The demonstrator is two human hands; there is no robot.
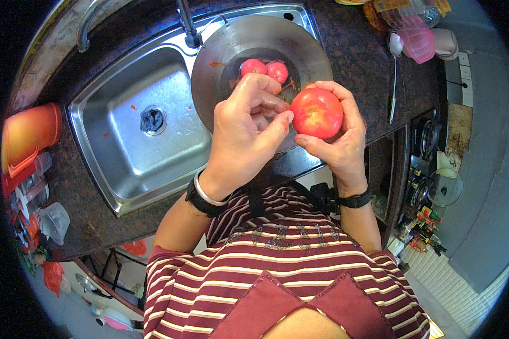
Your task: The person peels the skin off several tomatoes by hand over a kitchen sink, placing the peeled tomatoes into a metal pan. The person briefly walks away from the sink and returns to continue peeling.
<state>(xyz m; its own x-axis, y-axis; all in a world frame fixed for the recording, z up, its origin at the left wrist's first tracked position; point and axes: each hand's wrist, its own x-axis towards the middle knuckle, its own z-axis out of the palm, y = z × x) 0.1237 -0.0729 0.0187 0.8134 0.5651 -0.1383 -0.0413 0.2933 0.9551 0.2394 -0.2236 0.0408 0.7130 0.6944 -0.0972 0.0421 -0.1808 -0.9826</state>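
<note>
My right hand (348, 135) grips a red tomato (316, 112), its fingers round the far side and its thumb underneath. The tomato's skin looks wet and shiny, with a pale patch towards me. My left hand (248, 127) is curled at the tomato's left edge, thumb tip touching or nearly touching it. Whether anything is pinched there cannot be made out. Beneath both hands stands a wide metal wok (214, 89). Two pinkish-red tomatoes (253, 67) lie in the wok's bottom, among thin reddish-orange strips (288, 84). My left hand partly hides the bottom.
To the left is a steel sink (169, 127) with a dark strainer (152, 120) and small red scraps. Faucets (191, 34) rise behind. On the right lie a long spoon (393, 80) and a pink plastic container (418, 40). Plastic tubs (54, 222) crowd the far left counter.
</note>
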